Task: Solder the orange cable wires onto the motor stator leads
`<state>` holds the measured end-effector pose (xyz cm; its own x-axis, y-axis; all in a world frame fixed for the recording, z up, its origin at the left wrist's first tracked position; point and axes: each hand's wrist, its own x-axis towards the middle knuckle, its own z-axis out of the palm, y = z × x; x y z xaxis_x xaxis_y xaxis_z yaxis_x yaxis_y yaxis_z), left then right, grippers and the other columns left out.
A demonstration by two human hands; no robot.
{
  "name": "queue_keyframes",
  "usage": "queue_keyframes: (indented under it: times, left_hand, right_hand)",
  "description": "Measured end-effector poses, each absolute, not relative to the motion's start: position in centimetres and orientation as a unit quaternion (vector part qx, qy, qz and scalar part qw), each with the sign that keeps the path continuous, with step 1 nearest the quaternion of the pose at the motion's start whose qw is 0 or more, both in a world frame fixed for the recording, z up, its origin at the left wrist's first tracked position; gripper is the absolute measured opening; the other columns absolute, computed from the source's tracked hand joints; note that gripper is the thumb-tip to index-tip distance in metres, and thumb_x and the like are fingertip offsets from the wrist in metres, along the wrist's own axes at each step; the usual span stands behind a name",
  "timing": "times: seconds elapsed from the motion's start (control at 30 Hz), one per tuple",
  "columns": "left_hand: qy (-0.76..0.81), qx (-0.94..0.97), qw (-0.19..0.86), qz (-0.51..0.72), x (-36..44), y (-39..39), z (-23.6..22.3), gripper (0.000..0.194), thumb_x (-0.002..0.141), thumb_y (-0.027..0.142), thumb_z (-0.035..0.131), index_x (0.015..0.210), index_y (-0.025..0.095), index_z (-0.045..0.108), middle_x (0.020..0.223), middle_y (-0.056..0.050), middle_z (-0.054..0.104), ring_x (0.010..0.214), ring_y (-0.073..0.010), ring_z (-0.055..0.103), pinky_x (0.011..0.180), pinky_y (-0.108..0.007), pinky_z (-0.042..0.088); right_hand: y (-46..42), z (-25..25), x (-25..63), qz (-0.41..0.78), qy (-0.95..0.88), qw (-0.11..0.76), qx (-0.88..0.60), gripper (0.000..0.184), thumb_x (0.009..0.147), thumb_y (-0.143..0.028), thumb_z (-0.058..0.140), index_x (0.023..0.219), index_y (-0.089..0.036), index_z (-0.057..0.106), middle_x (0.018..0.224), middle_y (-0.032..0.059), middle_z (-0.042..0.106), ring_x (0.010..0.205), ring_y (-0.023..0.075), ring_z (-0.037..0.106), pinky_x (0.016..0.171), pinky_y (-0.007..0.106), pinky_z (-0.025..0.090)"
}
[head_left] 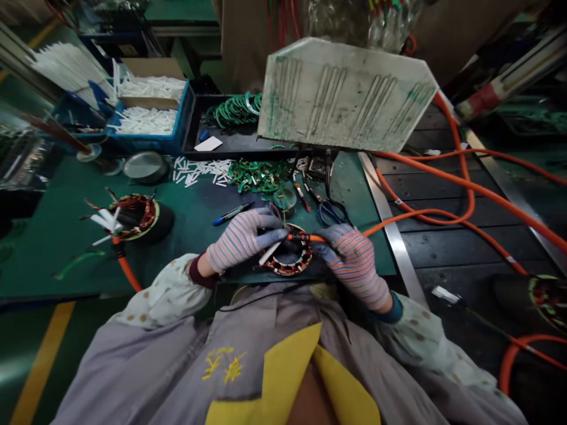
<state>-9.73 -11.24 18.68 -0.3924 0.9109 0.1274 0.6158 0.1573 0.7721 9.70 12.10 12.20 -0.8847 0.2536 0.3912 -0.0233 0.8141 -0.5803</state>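
An orange cable point(317, 238) with black bands crosses above a round motor stator point(290, 268) with copper windings, close to my body. My left hand point(248, 236), in a striped glove, pinches the cable's end from the left; a white sleeve tube point(270, 254) sticks out below its fingertips. From the right, my right hand point(352, 257), gloved alike, has its fingers closed around the same cable. The cable runs on to the right, behind that hand. What lies directly under the fingertips is hidden.
Another stator point(153, 227) with white tubes stands left. Behind my hands lie a blue marker point(233, 213), scissors point(332, 211), green parts point(259, 175) and loose white tubes point(190, 171). A tilted white board point(341, 97) rises behind. Orange cables point(491, 198) cross the slatted surface at right.
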Motion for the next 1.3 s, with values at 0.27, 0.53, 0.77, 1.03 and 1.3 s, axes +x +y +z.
queue_keyframes:
  times: [0.27,0.53,0.77,1.03,1.3]
  left_hand:
    - [0.759,0.471,0.094,0.44,-11.1,-10.8,20.3,0.042,0.108,0.064,0.076,0.101,0.023,0.086,0.101,-0.008,0.081,0.101,-0.0277,0.075,0.098,-0.041,0.061]
    - [0.693,0.302,0.175,0.631,-10.7,-9.2,18.7,0.052,0.105,0.077,0.08,0.108,0.026,0.073,0.097,-0.003,0.076,0.087,-0.0228,0.074,0.084,-0.037,0.065]
    - [0.765,0.3,0.091,0.563,-9.2,-9.6,20.0,0.035,0.112,0.057,0.078,0.121,0.024,0.082,0.112,-0.006,0.088,0.104,-0.0258,0.084,0.098,-0.035,0.069]
    - [0.781,0.316,0.09,0.531,-9.9,-9.0,19.9,0.045,0.108,0.071,0.081,0.112,0.026,0.083,0.105,-0.004,0.088,0.099,-0.0254,0.084,0.094,-0.034,0.07]
    - [0.777,0.35,0.155,0.5,-9.7,-9.2,19.7,0.059,0.102,0.083,0.082,0.102,0.024,0.083,0.098,-0.006,0.086,0.09,-0.0262,0.08,0.084,-0.037,0.066]
  right_hand:
    - [9.1,18.1,3.1,0.77,-0.637,-0.031,-0.004,0.064,0.091,-0.079,0.095,0.125,-0.024,0.092,0.123,0.0077,0.09,0.118,0.0311,0.083,0.116,0.046,0.064]
    - [7.5,17.2,2.0,0.812,-0.565,0.033,-0.146,0.051,0.078,-0.066,0.105,0.095,-0.022,0.087,0.086,0.001,0.08,0.08,0.018,0.069,0.076,0.03,0.061]
    - [7.1,17.0,1.8,0.797,-0.572,0.061,-0.183,0.053,0.079,-0.068,0.103,0.095,-0.021,0.082,0.069,-0.0038,0.066,0.061,0.0118,0.052,0.055,0.027,0.046]
    - [6.9,16.4,1.6,0.8,-0.564,0.06,-0.196,0.057,0.078,-0.073,0.102,0.096,-0.023,0.082,0.066,-0.0044,0.066,0.058,0.0126,0.053,0.053,0.027,0.046]
    - [10.4,15.8,2.8,0.775,-0.625,0.012,-0.092,0.058,0.083,-0.077,0.1,0.097,-0.022,0.086,0.097,0.0051,0.087,0.093,0.0252,0.078,0.09,0.039,0.066]
